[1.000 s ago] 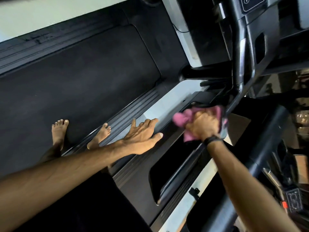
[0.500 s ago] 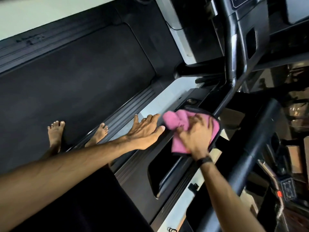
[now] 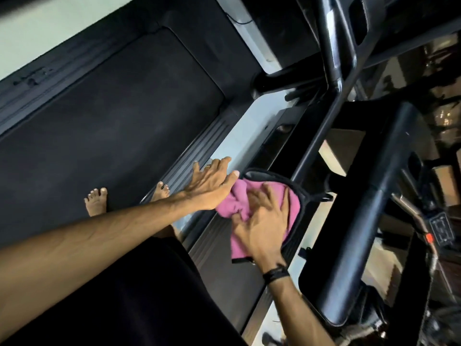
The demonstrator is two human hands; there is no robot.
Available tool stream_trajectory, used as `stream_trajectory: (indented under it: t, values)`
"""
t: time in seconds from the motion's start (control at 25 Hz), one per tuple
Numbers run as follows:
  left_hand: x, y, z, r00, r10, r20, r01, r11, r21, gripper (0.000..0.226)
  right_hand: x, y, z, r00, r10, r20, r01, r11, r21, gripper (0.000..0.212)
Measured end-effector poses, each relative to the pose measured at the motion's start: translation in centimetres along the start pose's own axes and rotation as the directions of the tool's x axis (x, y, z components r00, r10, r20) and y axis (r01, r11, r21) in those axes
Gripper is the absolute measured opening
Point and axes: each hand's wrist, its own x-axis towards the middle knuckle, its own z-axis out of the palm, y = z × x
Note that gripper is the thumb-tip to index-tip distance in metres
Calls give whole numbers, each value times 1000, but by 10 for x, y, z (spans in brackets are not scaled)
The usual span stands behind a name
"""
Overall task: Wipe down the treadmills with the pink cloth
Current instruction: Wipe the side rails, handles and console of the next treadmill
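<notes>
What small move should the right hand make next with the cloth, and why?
Probably slide the right hand and pink cloth further along the side rail toward the body: the fingers lie spread on the cloth, and bare rail lies just below it.

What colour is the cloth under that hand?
Pink cloth with a dark edge, seen in the head view.

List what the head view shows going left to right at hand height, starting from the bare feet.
bare foot on the belt → second bare foot → left hand → pink cloth → right hand → black handrail
</notes>
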Motion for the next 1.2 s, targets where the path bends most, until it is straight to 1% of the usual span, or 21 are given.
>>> stream_trajectory:
  t: [0.16, 0.24, 0.36, 0.44, 0.52, 0.6, 0.68, 0.72, 0.76, 0.8, 0.84, 0.88, 0.92, 0.96, 1.04, 1.08, 1.12, 1.16, 1.2]
  values:
    - [-8, 5, -2, 997, -1, 77, 1, 1000, -4, 55, -4, -1, 3, 1000, -9, 30, 11, 997, -70, 54]
    - [-11, 6, -6, 996, 3, 87, -2, 1000, -10, 57, 12, 7, 0, 999, -25, 28, 27, 997, -70, 47]
    - [-14, 9, -22, 996, -35, 81, 37, 999, -30, 56, 55, 29, -4, 1000, -13, 22, 14, 998, -61, 33]
    - [-14, 11, -32, 997, -39, 70, 40, 999, -14, 55, 98, 52, -10, 999, 35, 37, -33, 998, -45, 29]
    - [-9, 7, -36, 998, -36, 49, 37, 999, -32, 55, 139, 70, -21, 996, 69, 53, -65, 995, -80, 25]
    - [2, 1, -32, 1000, -20, 23, 21, 999, -46, 55, 170, 83, -29, 992, 95, 80, -84, 988, -130, 26]
    - [15, -2, -28, 1000, -23, 9, 24, 998, -60, 56, 187, 81, -35, 985, 108, 133, -82, 980, -184, 29]
    - [23, 0, -26, 999, -35, -1, 35, 997, -63, 56, 190, 75, -38, 981, 94, 172, -50, 969, -243, 28]
    - [31, 2, -23, 999, -46, -9, 45, 997, -60, 56, 186, 69, -41, 967, 80, 242, -1, 951, -309, 26]
    - [37, 3, -21, 998, -54, -19, 53, 997, -63, 56, 180, 62, -41, 957, 36, 286, 60, 945, -322, 21]
    - [43, 5, -18, 998, -58, -35, 56, 996, -63, 58, 165, 52, -43, 931, -3, 364, 134, 933, -335, 16]
    - [50, 8, -15, 997, -66, -41, 64, 996, -59, 59, 149, 48, -40, 912, -100, 398, 238, 919, -314, 14]
    - [56, 12, -14, 997, -72, -38, 69, 996, -59, 61, 128, 41, -45, 875, -210, 436, 348, 898, -267, 16]
    - [64, 13, -11, 997, -74, -32, 72, 996, -55, 64, 112, 38, -47, 849, -320, 419, 441, 868, -230, 23]
    - [79, 8, -1, 996, -85, -29, 84, 995, -51, 74, 116, 47, -54, 829, -351, 435, 466, 864, -190, 41]
    - [85, 3, 2, 993, -111, -29, 109, 992, -66, 75, 140, 57, -53, 810, -271, 520, 397, 906, -145, 44]
    - [88, -2, 5, 988, -148, -33, 145, 986, -81, 73, 173, 67, -48, 798, -218, 562, 379, 906, -186, 45]
    - [89, -8, 6, 984, -173, -37, 169, 981, -95, 72, 202, 72, -45, 785, -109, 610, 308, 923, -231, 44]
    - [88, -9, 6, 978, -203, -48, 197, 975, -102, 71, 228, 76, -40, 804, -31, 594, 278, 902, -329, 44]
